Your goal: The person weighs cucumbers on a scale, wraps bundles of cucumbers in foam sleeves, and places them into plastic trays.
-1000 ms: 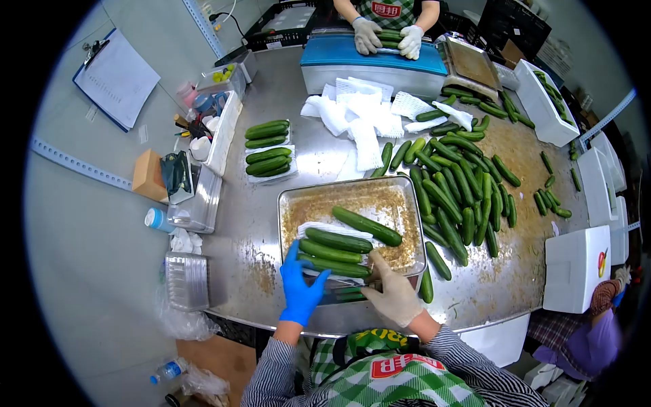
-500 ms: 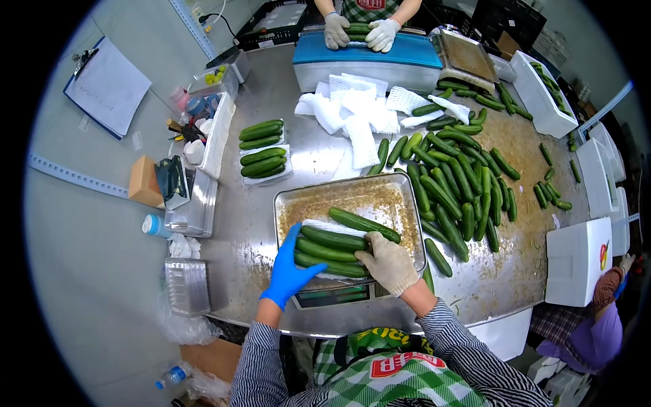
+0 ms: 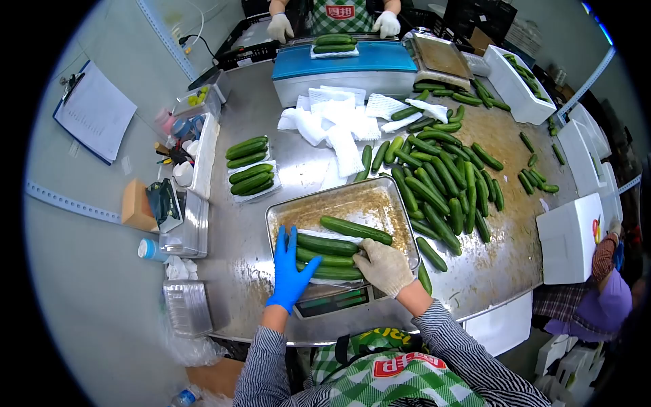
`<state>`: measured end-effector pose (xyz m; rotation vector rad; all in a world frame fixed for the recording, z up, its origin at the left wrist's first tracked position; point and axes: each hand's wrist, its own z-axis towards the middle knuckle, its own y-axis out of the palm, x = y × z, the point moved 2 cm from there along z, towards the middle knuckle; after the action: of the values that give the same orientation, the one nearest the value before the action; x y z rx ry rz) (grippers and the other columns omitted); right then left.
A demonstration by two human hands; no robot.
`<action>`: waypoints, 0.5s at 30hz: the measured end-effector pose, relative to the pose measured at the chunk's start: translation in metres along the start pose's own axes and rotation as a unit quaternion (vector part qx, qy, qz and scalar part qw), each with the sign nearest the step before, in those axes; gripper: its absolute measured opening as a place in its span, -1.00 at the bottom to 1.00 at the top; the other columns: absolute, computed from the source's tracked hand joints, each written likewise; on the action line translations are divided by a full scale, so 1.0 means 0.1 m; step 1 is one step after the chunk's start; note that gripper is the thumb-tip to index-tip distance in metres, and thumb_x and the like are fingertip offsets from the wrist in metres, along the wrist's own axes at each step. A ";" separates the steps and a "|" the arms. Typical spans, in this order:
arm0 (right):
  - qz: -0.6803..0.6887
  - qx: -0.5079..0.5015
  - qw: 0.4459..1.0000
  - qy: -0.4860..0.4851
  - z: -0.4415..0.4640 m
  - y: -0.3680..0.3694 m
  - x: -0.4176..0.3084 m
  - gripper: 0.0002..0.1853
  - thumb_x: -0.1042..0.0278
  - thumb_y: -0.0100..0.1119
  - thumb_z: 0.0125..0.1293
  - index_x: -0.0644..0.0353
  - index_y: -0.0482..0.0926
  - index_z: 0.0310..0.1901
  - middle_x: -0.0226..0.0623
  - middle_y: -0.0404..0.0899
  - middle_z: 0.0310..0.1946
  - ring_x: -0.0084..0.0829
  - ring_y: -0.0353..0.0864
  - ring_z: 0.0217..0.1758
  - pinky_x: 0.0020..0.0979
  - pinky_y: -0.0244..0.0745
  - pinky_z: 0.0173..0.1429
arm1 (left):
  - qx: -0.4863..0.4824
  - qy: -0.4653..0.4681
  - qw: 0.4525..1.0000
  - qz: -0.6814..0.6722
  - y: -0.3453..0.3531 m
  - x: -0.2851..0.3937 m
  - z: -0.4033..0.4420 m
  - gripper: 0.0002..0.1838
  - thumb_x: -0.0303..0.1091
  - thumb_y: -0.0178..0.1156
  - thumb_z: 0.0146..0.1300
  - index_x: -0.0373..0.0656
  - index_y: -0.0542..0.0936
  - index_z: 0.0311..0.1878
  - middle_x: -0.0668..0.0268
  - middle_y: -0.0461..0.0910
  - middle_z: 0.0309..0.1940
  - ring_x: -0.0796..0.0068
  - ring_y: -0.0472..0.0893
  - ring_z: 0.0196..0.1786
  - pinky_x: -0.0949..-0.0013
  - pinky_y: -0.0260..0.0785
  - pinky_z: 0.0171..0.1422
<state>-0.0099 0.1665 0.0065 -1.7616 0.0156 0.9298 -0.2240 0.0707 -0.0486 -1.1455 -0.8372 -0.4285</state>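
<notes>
A metal tray sits on a scale near the front edge of the steel table. Inside it three cucumbers lie side by side on a white sleeve, with a single cucumber behind them. My left hand, in a blue glove, rests with spread fingers on the left ends of the three. At their right ends is my right hand in a pale knit glove, its fingers curled against the cucumbers. Several loose cucumbers are heaped right of the tray.
White net sleeves lie behind the tray. Two cucumber packs sit at left. Across the table, a co-worker's gloved hands flank a pack on a blue-topped machine. White foam boxes line the right side.
My right hand has moved up from the tray's front edge onto the cucumbers' right ends. The co-worker's hands have let go of the pack and moved apart. The view has shifted.
</notes>
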 end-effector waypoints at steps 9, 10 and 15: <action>-0.139 0.107 0.982 -0.068 0.16 -0.10 0.13 -0.56 0.33 0.26 0.26 0.20 0.47 0.16 -0.08 0.58 -0.12 -0.02 0.58 -0.01 -0.05 0.46 0.03 | 0.007 0.026 1.000 0.009 0.06 -0.13 -0.02 -0.18 -0.17 0.36 0.26 -0.22 0.24 0.51 -0.17 0.26 0.45 -0.13 0.35 0.44 0.08 0.23 0.49; -0.105 0.124 0.985 -0.055 0.13 -0.09 0.12 -0.55 0.35 0.26 0.26 0.22 0.46 0.17 -0.06 0.57 -0.12 -0.01 0.58 0.00 -0.05 0.45 0.04 | 0.007 0.017 1.000 0.012 0.06 -0.14 -0.02 -0.20 -0.18 0.35 0.27 -0.22 0.26 0.50 -0.15 0.27 0.45 -0.12 0.36 0.44 0.08 0.24 0.49; 0.012 0.259 0.953 -0.159 -0.14 -0.14 -0.31 -0.52 0.51 0.26 0.21 0.34 0.47 0.19 0.00 0.58 -0.13 -0.01 0.53 -0.06 -0.08 0.39 0.17 | 0.039 -0.020 0.998 -0.051 0.09 -0.22 -0.03 -0.46 -0.32 0.08 0.47 -0.22 0.31 0.47 -0.12 0.35 0.40 0.02 0.46 0.37 0.11 0.30 0.44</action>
<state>-0.0174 0.1484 0.0371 -1.1189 0.0664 1.1019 -0.2307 0.0687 -0.0720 -1.0446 -0.9433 -0.4539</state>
